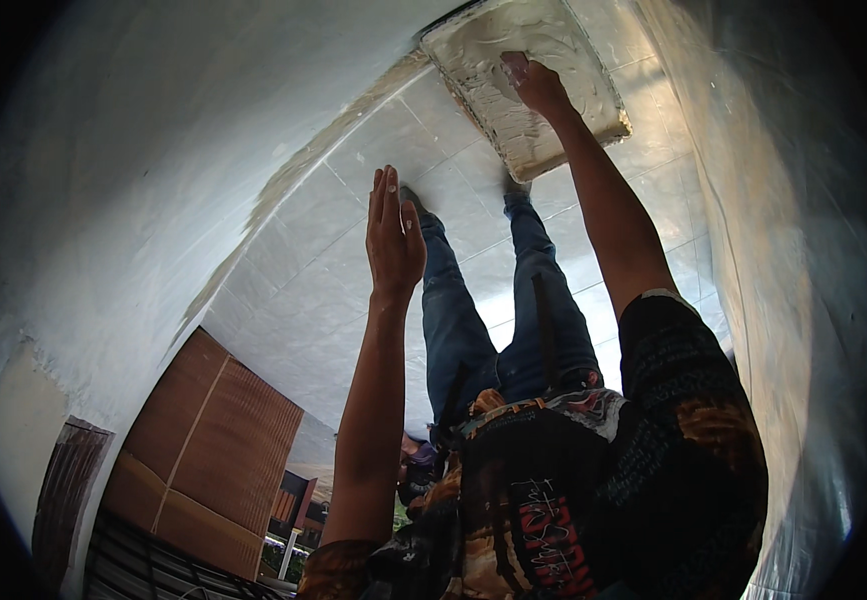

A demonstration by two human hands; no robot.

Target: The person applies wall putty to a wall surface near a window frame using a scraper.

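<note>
My right hand [545, 92] reaches far forward, its fingers closed round a small, flat, reddish-brown scraper [515, 66]. The scraper is at the surface of thick off-white paste, which is spread in ridges across a large rectangular tray [625, 130]. Dried paste crusts the tray's edges. My left hand [395, 245] is raised in front of me with nothing in it, fingers straight and side by side. White smears show on its fingertips and thumb.
A pale plastered wall [203, 130] curves along the left, and wrinkled translucent plastic sheeting [783, 250] hangs on the right. Large light tiles [303, 220] cover the floor under my feet. Behind at lower left are a ribbed brown panel [223, 420] and dark bars [153, 560].
</note>
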